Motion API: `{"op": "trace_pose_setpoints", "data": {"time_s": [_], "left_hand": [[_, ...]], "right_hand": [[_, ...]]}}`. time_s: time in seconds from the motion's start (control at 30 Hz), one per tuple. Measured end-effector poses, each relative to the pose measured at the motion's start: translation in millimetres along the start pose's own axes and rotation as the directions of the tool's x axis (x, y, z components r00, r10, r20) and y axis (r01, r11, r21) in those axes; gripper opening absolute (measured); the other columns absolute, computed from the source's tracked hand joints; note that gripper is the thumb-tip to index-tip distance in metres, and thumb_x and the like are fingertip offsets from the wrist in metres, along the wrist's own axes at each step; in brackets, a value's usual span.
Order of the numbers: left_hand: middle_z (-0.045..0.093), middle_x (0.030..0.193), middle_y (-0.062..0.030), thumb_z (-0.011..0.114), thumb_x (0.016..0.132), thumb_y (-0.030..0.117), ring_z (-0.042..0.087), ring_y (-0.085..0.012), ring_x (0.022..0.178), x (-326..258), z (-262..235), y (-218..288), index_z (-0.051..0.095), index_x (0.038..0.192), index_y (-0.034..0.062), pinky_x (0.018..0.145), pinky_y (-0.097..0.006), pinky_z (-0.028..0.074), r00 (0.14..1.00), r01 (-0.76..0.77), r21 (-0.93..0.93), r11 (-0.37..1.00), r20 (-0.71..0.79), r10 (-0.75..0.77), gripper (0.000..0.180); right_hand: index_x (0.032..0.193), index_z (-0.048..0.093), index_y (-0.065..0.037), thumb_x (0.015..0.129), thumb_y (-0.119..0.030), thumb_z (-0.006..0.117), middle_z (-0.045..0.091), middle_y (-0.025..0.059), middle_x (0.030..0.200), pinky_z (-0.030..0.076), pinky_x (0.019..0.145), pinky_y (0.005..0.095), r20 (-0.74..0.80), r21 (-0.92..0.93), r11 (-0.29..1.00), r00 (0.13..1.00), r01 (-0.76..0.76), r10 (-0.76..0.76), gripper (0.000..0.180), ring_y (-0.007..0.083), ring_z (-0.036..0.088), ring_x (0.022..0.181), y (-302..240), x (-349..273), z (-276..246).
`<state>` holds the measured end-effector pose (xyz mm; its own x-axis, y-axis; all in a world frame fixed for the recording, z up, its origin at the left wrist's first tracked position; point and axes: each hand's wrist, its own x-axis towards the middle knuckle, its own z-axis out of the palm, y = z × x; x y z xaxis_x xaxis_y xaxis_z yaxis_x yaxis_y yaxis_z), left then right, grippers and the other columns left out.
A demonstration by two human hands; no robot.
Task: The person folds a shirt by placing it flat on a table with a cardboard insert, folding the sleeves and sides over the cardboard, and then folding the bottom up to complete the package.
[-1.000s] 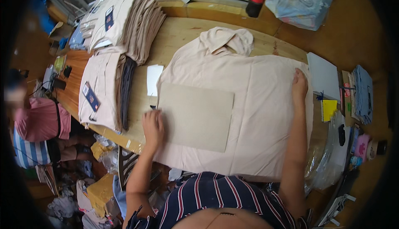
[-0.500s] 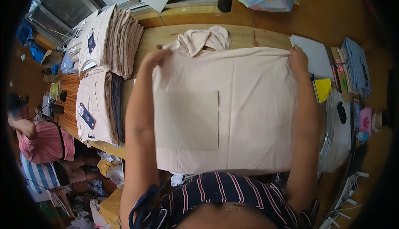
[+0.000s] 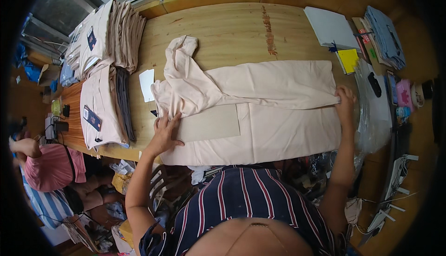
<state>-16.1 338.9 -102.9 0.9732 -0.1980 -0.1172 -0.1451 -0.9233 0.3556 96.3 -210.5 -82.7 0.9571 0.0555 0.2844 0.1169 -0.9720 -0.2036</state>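
Observation:
A pale pink shirt (image 3: 297,130) lies spread across the table, its far side folded over toward me. One sleeve (image 3: 181,61) is bunched and sticks out at the far left. A light beige rectangular board (image 3: 209,123) rests on the shirt, its far part covered by the folded cloth. My left hand (image 3: 166,133) lies with fingers spread at the shirt's left end, touching the cloth beside the board. My right hand (image 3: 344,103) pinches the edge of the folded layer at the right end. A white tag (image 3: 147,85) pokes out by the shirt's left end.
Stacks of folded pink shirts (image 3: 102,112) with dark tags stand at the left of the wooden table (image 3: 223,28). White sheets (image 3: 331,28), a yellow pad (image 3: 347,61), folded blue cloth (image 3: 384,38) and clear plastic bags (image 3: 371,121) lie at the right. Another person (image 3: 53,163) sits at far left.
Both hands have come down toward me, bringing the shirt's far edge over part of the board. My left hand has released its grip and spread its fingers. The view has shifted slightly.

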Motion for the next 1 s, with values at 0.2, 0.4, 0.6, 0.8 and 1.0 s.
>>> {"op": "trace_pose_setpoints", "data": {"time_s": [0.2, 0.4, 0.6, 0.8, 1.0], "left_hand": [[0.043, 0.1, -0.0131, 0.071, 0.054, 0.027, 0.042, -0.0247, 0.098, -25, 16, -2, 0.043, 0.12, 0.0146, 0.087, -0.041, 0.024, 0.987, -0.07, -0.04, 0.997, -0.147, 0.063, 0.073], [0.044, 0.103, -0.0149, 0.068, 0.058, 0.029, 0.041, -0.0277, 0.101, -32, 25, -5, 0.049, 0.112, 0.0126, 0.085, -0.039, 0.028, 0.96, -0.109, -0.082, 0.991, -0.267, 0.084, 0.059], [0.046, 0.104, -0.014, 0.07, 0.055, 0.03, 0.042, -0.0292, 0.101, -36, 30, -12, 0.052, 0.105, 0.0111, 0.085, -0.038, 0.029, 0.952, -0.104, -0.135, 0.985, -0.299, 0.06, 0.056], [0.048, 0.103, -0.0124, 0.07, 0.057, 0.028, 0.043, -0.0264, 0.102, -35, 28, -13, 0.046, 0.109, 0.0068, 0.085, -0.036, 0.028, 0.946, -0.114, -0.202, 0.973, -0.323, 0.044, 0.061], [0.049, 0.108, -0.012, 0.075, 0.052, 0.024, 0.044, -0.0283, 0.098, -37, 31, -11, 0.032, 0.12, 0.0041, 0.087, -0.034, 0.028, 0.925, -0.054, -0.345, 0.937, -0.372, -0.084, 0.083]], "right_hand": [[0.078, 0.052, -0.007, 0.068, 0.001, 0.047, 0.049, 0.0072, 0.098, 0.029, 0.086, 0.0427, 0.228, -0.321, 0.935, 0.946, -0.152, 0.232, 0.015, 0.0255, 0.043, 0.1, -20, -5, -6], [0.091, 0.057, -0.003, 0.075, -0.005, 0.046, 0.056, 0.0149, 0.092, 0.042, 0.074, 0.0379, 0.034, 0.39, 0.908, 0.983, 0.151, -0.179, 0.02, 0.0335, 0.051, 0.087, -189, 114, 59], [0.099, 0.058, -0.009, 0.075, -0.032, 0.055, 0.054, 0.0146, 0.099, 0.032, 0.091, 0.0396, -0.014, 0.178, 0.974, 0.99, 0.138, -0.137, 0.033, 0.0259, 0.044, 0.106, -382, 164, 166], [0.101, 0.054, -0.005, 0.072, -0.02, 0.063, 0.056, 0.0097, 0.092, 0.041, 0.08, 0.0303, 0.474, 0.786, 0.618, 0.679, -0.039, -0.561, 0.035, 0.02, 0.053, 0.088, -395, 183, 165], [0.094, 0.052, -0.004, 0.076, -0.008, 0.052, 0.05, 0.0029, 0.097, 0.041, 0.077, 0.0244, 0.282, 0.904, 0.41, 0.556, 0.119, -0.782, 0.018, 0.0099, 0.047, 0.089, -311, 198, -27]]}}
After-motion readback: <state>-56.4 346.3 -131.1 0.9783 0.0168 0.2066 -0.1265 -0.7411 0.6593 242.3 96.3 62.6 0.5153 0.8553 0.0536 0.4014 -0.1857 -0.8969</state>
